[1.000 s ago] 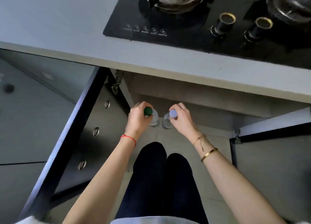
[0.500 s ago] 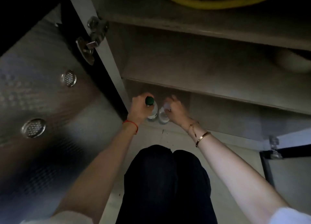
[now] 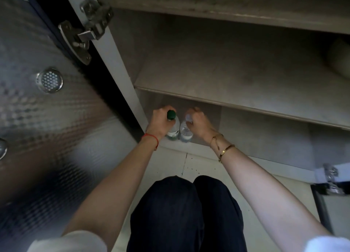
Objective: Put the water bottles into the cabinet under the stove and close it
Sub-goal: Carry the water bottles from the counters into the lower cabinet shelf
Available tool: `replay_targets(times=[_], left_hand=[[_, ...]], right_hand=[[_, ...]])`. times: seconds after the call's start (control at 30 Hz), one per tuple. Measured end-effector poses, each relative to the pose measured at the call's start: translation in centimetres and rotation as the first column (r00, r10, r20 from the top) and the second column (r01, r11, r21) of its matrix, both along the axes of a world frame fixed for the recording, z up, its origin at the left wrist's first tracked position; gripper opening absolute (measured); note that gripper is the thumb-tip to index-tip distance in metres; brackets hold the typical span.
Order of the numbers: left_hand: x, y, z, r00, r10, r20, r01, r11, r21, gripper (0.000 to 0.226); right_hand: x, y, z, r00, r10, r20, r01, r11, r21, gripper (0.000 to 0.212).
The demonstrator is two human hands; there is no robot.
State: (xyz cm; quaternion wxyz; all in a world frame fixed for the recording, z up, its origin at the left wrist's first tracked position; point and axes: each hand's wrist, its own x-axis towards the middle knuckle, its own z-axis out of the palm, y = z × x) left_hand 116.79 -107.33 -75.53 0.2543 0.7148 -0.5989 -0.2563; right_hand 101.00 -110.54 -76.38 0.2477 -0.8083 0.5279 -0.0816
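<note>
Bottles: green-capped bottle (image 3: 173, 125) and clear-capped bottle (image 3: 186, 131) stand upright, touching, on the cabinet floor (image 3: 265, 136) near its front lip.
Grip: left hand (image 3: 160, 122) and right hand (image 3: 198, 122) each curl around a bottle top.
Risk: releasing carelessly may topple them outward; the closing door (image 3: 47, 119) could strike them.

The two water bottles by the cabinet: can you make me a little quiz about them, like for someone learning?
1. True or false: the green-capped bottle is in the left hand.
2. Which hand holds the pale-capped bottle?
3. Where do the bottles stand? A) upper shelf B) bottom of the cabinet, near its left wall C) stove

Key: 1 true. 2 the right hand. 3 B.
</note>
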Motion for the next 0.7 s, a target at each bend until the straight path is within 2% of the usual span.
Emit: replay_targets(times=[0.23,0.37,0.53,0.7], left_hand=[[-0.3,-1.5,-0.6,1.0,0.009,0.008,-0.009,0.999,-0.042,0.033],[-0.3,-2.0,-1.2,1.0,0.003,0.03,-0.003,1.0,-0.017,0.035],[-0.7,-1.6,-2.0,0.998,0.032,0.052,-0.03,0.999,-0.026,0.034],[-0.9,-1.6,-1.6,0.997,0.067,0.042,-0.066,0.998,-0.015,0.045]], right_hand=[[0.2,-1.4,-0.4,0.999,-0.038,0.012,0.038,0.999,0.019,0.018],[0.1,-1.3,-0.5,0.999,-0.045,0.017,0.045,0.999,0.002,0.02],[-0.1,-1.0,-0.3,0.99,-0.107,0.087,0.106,0.994,0.017,0.029],[-0.4,-0.4,0.1,0.977,-0.15,0.151,0.145,0.989,0.043,0.037]])
